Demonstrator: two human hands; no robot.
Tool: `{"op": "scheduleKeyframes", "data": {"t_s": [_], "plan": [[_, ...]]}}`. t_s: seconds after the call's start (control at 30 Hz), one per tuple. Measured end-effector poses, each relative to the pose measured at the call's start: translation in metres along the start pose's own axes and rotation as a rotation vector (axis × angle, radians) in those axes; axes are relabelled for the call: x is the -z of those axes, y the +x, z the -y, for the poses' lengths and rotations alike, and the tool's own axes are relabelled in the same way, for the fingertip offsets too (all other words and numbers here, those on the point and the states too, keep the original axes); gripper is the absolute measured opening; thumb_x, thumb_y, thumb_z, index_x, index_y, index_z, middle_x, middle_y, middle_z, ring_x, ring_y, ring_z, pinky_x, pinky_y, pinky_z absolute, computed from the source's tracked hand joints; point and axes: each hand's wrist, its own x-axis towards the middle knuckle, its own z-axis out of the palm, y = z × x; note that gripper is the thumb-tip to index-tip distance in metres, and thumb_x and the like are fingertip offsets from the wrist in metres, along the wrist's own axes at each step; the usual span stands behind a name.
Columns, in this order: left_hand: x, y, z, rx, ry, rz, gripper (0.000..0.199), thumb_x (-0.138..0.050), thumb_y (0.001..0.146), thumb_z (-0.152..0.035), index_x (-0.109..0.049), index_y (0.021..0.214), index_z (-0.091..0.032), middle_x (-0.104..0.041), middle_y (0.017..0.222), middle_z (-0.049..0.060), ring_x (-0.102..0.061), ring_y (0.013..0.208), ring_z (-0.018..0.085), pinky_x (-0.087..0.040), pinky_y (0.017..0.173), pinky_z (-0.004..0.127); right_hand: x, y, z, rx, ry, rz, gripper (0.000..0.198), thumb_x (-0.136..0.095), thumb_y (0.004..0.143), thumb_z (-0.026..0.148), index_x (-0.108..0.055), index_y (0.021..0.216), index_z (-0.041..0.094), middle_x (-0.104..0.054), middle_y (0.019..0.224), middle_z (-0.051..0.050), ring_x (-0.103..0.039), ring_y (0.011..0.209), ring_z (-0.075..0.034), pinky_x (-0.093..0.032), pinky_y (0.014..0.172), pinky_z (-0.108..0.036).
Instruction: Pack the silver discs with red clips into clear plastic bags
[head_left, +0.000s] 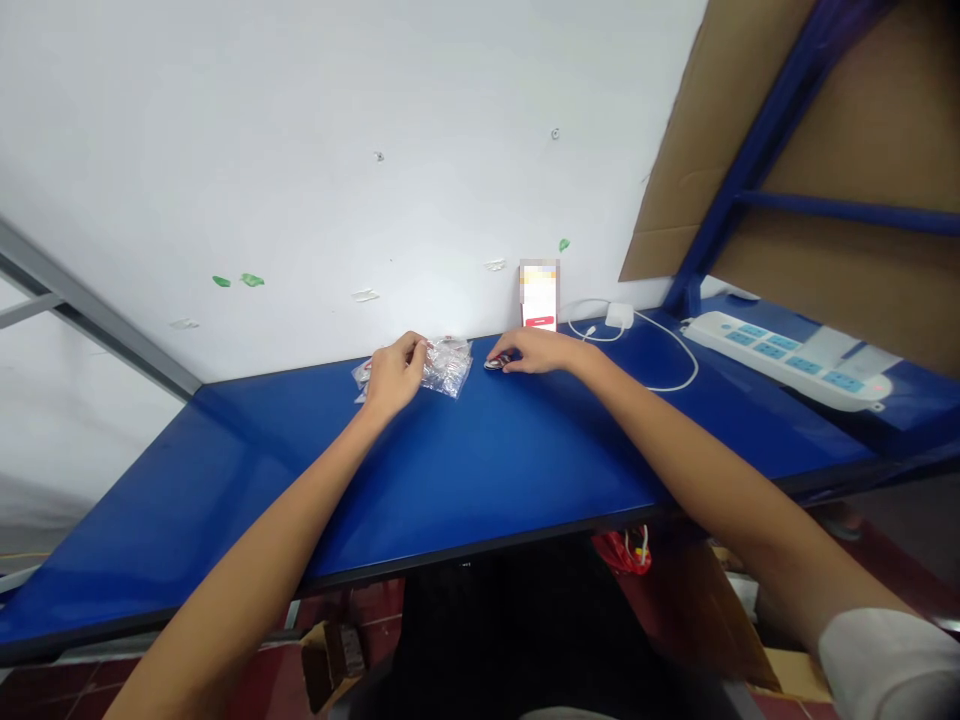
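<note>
My left hand [396, 378] is closed in a pinch at the left part of some clear plastic bags [448, 368], which lie crumpled on the blue table near the wall. The bags hold small pieces that I cannot make out. To the right, my right hand [536, 350] rests low over the table. Its thumb and fingers close around a small shiny, rounded object [493, 363], partly hidden under the fingertips.
A phone [540, 297] with its screen lit leans on the white wall [300, 180]. Beside it lie a white charger [619, 316] and its cable. A white power strip [787, 360] is at the right, near a blue frame [739, 150]. The table's front edge [480, 548] faces me.
</note>
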Motion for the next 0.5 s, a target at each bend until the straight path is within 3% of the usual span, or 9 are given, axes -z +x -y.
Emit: {"op": "scheduleKeyframes", "data": {"t_s": [0.13,0.3,0.4,0.5], "plan": [[-0.006,0.001,0.004,0.124,-0.106,0.007,0.029,-0.054,0.107,-0.041,-0.076,0.101,-0.023,-0.075,0.072,0.001,-0.067,0.050,0.019,-0.052,0.061,0.032,0.004,-0.005,0.012,-0.028,-0.026,-0.028,0.041,-0.084,0.090,0.040,-0.085,0.128,0.025,-0.082,0.129,-0.011,-0.075,0.112,-0.033,-0.057,0.096,-0.043],[-0.011,0.012,0.012,0.355,-0.497,0.022,0.024,-0.063,0.098,-0.036,-0.073,0.106,-0.016,-0.084,0.098,0.013,-0.075,0.064,0.020,-0.059,0.056,0.030,-0.001,-0.003,0.021,-0.002,-0.111,-0.101,0.046,-0.078,0.097,0.049,-0.081,0.136,0.024,-0.077,0.135,-0.014,-0.069,0.123,-0.037,-0.053,0.107,-0.049],[0.010,0.026,0.031,0.395,-0.493,-0.095,0.024,-0.062,0.093,-0.029,-0.071,0.108,-0.014,-0.083,0.099,0.014,-0.075,0.067,0.019,-0.058,0.056,0.029,-0.006,0.001,0.019,0.057,-0.154,-0.098,0.037,-0.072,0.101,0.043,-0.081,0.131,0.023,-0.079,0.128,-0.014,-0.069,0.120,-0.036,-0.052,0.106,-0.049],[0.050,0.038,0.069,0.439,-0.231,-0.284,0.030,-0.053,0.095,-0.032,-0.069,0.114,-0.014,-0.082,0.095,0.012,-0.072,0.067,0.019,-0.055,0.057,0.030,-0.010,0.003,0.017,0.083,-0.196,-0.114,0.036,-0.066,0.104,0.041,-0.081,0.129,0.019,-0.078,0.126,-0.016,-0.068,0.120,-0.036,-0.051,0.104,-0.048]]}}
